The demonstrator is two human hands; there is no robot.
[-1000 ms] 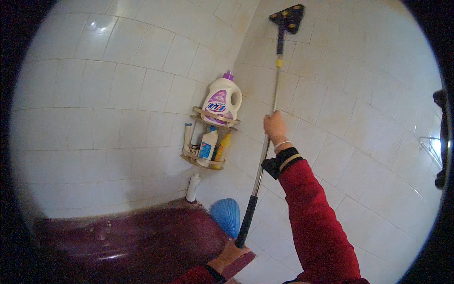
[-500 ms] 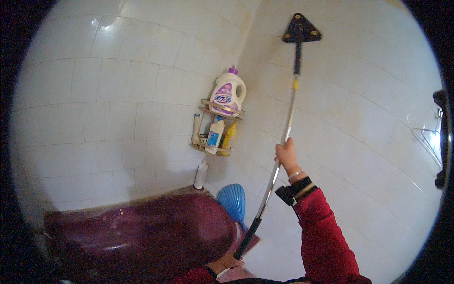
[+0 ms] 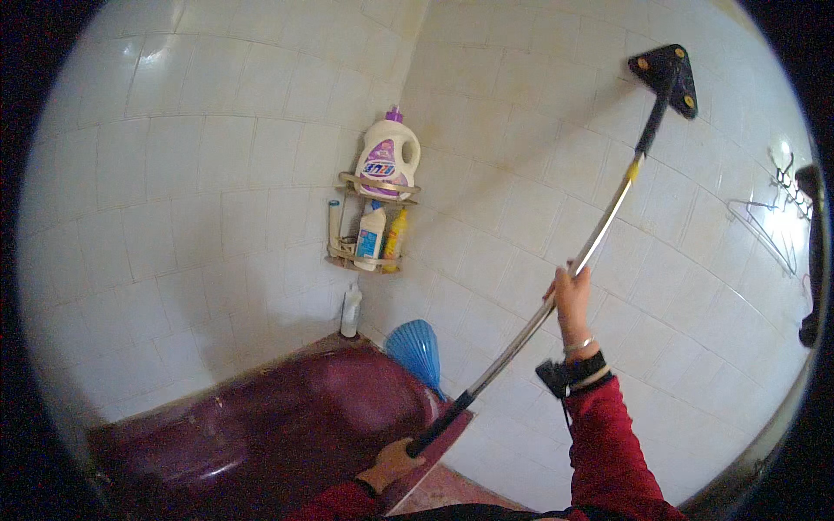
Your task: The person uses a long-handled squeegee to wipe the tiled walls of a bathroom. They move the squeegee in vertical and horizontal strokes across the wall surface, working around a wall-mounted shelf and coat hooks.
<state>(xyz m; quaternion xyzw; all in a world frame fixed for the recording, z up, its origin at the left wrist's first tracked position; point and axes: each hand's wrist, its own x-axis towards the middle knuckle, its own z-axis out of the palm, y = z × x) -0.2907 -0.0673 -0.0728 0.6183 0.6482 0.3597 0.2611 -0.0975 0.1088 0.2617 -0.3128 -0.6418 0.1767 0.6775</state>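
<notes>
A long-handled mop (image 3: 604, 224) with a metal pole runs slantwise from lower middle to upper right. Its black triangular head (image 3: 671, 80) lies against the tiled wall (image 3: 521, 156) on the right. Around the dark grip at the pole's lower end, my left hand (image 3: 389, 464) is closed, low over the tub. Higher up, my right hand (image 3: 571, 300) wraps the bare metal part; a bracelet and a black strap with a small device circle that wrist. Both sleeves are red.
A dark red bathtub (image 3: 287, 425) fills the lower left. In the corner hangs a two-tier shelf (image 3: 369, 263) with a large white-and-purple jug (image 3: 385, 156) and smaller bottles. A white bottle (image 3: 350, 311) and a blue ribbed scoop-like thing (image 3: 413, 352) stand on the tub's edge. Wire hangers (image 3: 769, 227) hang far right.
The mop head has swung right and slightly down along the wall, tilting the pole. My right hand moved right with it; my left hand shifted a little left and up.
</notes>
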